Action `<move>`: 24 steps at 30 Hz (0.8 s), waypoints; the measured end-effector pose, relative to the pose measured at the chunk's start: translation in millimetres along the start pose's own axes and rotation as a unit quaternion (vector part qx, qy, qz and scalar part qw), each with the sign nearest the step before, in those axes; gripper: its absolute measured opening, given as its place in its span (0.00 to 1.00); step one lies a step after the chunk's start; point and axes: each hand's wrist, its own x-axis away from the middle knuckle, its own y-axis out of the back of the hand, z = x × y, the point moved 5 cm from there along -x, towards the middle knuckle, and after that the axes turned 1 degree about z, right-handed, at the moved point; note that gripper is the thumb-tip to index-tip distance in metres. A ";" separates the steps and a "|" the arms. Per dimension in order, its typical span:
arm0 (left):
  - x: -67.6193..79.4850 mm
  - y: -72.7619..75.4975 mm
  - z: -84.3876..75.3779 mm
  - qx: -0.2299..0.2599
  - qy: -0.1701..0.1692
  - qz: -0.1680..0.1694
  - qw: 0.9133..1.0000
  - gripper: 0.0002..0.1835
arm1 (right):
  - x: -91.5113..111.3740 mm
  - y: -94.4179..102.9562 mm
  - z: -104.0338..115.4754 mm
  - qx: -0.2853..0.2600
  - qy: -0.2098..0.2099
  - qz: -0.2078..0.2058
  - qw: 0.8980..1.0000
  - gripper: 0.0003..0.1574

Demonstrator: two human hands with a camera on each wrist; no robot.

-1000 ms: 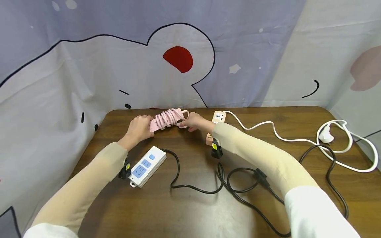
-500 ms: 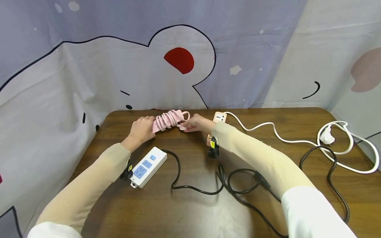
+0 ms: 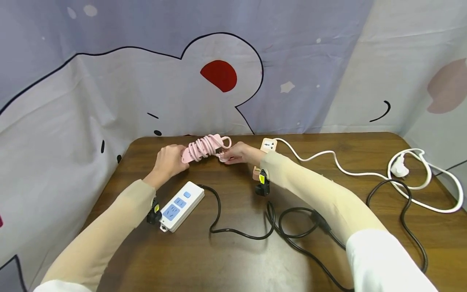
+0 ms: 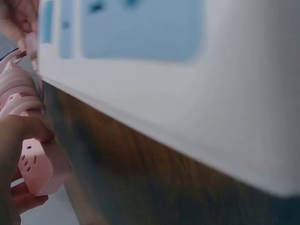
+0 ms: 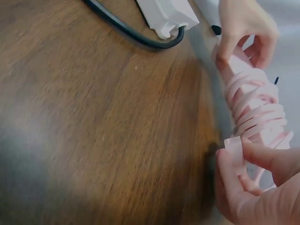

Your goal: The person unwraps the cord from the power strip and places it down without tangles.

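Observation:
A pink power strip is held near the table's far edge, its pink cord wound round its middle in several turns. My left hand grips the strip's left end, thumb on the socket face in the left wrist view. At the other end my right hand pinches the pale pink plug between thumb and fingers. A small loop of cord sticks out above that plug.
A white power strip with blue sockets lies below my left hand, its black cord snaking right. Behind my right forearm lies a peach power strip. Its white cord runs to a white plug. A curtain hangs behind the table.
My right hand has turned and lowered the pink plug slightly. My left hand and the pink strip have shifted only a little.

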 end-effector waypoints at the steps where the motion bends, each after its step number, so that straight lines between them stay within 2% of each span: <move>1: -0.5 1.5 0.0 0.005 0.001 -0.001 1.000 0.23 | -8.1 3.5 -2.1 0.002 0.011 0.001 1.000 0.10; 5: -1.7 7.7 -0.4 0.022 0.009 -0.012 1.000 0.24 | -28.2 17.6 -4.1 0.013 0.052 0.014 0.998 0.22; 9: 0.1 14.0 -3.6 0.035 0.005 -0.021 0.999 0.24 | -42.4 31.3 -3.0 0.018 0.066 0.021 0.997 0.22; 10: 0.9 15.2 -4.7 0.038 0.002 -0.021 0.999 0.24 | -28.4 30.8 1.6 0.019 0.067 0.020 0.997 0.20; 14: 5.3 18.6 -8.8 0.053 -0.013 -0.026 0.998 0.23 | -34.8 42.1 2.8 0.018 0.090 0.024 0.995 0.20; 16: 8.0 19.7 -10.1 0.063 -0.017 -0.029 0.997 0.24 | -22.9 42.5 7.5 0.024 0.099 0.030 0.994 0.22; 17: 9.1 20.2 -10.5 0.070 -0.017 -0.030 0.997 0.24 | -28.9 44.6 7.0 0.031 0.106 0.027 0.994 0.23; 21: 12.1 22.2 -11.8 0.091 -0.016 -0.033 0.995 0.26 | 28.8 33.1 28.8 0.085 0.125 0.009 0.989 0.26; 23: 12.8 23.2 -13.0 0.098 -0.018 -0.031 0.995 0.27 | 26.8 37.8 31.4 0.107 0.159 0.008 0.982 0.25; 24: 13.1 23.4 -13.8 0.098 -0.020 -0.028 0.995 0.27 | 17.2 43.0 30.3 0.109 0.178 0.017 0.978 0.24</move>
